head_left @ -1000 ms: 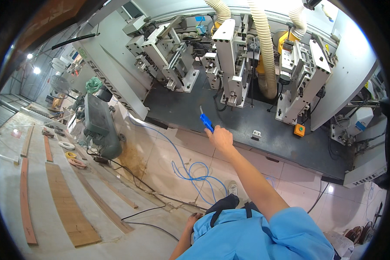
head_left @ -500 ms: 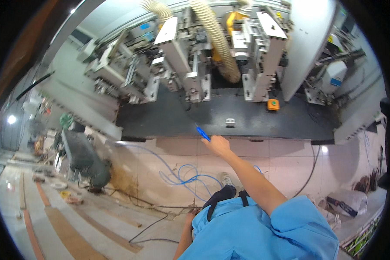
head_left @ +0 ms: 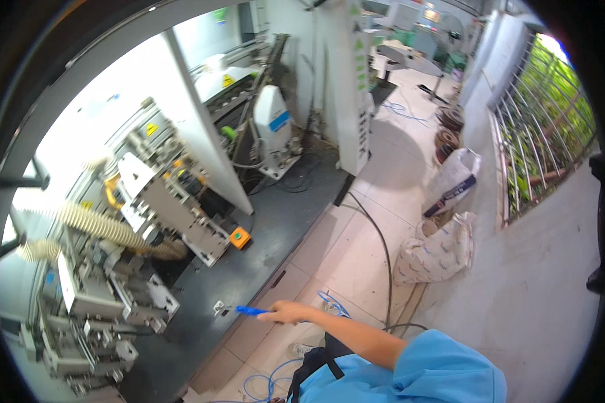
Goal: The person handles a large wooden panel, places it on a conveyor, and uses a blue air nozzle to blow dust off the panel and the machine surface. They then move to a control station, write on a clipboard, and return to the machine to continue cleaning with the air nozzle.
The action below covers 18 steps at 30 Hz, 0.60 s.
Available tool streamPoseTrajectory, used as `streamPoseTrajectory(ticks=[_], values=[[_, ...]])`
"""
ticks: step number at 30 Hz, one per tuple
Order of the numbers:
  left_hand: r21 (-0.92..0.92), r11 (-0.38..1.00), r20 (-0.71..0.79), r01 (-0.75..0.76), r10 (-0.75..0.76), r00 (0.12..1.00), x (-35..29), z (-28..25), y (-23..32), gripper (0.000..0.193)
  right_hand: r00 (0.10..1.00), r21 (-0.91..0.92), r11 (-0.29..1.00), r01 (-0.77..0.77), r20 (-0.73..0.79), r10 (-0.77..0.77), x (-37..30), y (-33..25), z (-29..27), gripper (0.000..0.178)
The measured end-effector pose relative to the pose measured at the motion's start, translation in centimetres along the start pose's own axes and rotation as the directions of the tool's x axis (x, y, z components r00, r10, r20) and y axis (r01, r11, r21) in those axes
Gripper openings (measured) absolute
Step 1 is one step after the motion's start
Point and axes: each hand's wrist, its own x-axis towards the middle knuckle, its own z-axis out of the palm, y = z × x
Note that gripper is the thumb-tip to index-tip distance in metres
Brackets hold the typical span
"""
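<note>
My right hand (head_left: 286,312) is closed around a slim blue tool with a thin tip, which looks like an air blow gun (head_left: 250,311). It reaches out over the front edge of the dark machine bed (head_left: 249,282), its tip toward a small white fitting (head_left: 220,307) lying there. Of my left hand (head_left: 276,400) only a sliver shows at the lower edge, beside my clothing; its fingers are hidden.
Machine heads (head_left: 171,211) and a ribbed cream hose (head_left: 101,225) stand over the bed, near an orange button box (head_left: 239,237). Blue hose (head_left: 269,386) and a black cable (head_left: 383,252) cross the floor. Sacks (head_left: 437,248) lean along the wall by a barred window (head_left: 531,134).
My view has swung to the right, bringing the window, sacks and aisle into sight. My right hand still grips the blue air blow gun, now pointing left near the white fitting.
</note>
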Motion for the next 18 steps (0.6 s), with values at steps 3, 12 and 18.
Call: streamPoseTrajectory(ticks=[3,12,18], values=[[-0.046,0.998,0.01,0.049,-0.049,0.999,1.8,-0.6,2.3,0.038,0.892,0.231,0.949,-0.214,-0.35,0.286,-3.6,6.1,-5.7,0.081],[0.206,0.979,0.034,0.011,-0.019,0.999,2.5,6.8,16.5,0.045,0.952,0.547,0.835,0.052,-0.278,0.124,-7.7,10.4,-16.2,0.075],[0.176,0.984,0.042,0.023,-0.03,0.999,-0.7,19.0,25.8,0.041,0.672,0.649,0.734,0.201,-0.636,0.379,-7.3,14.6,-27.1,0.072]])
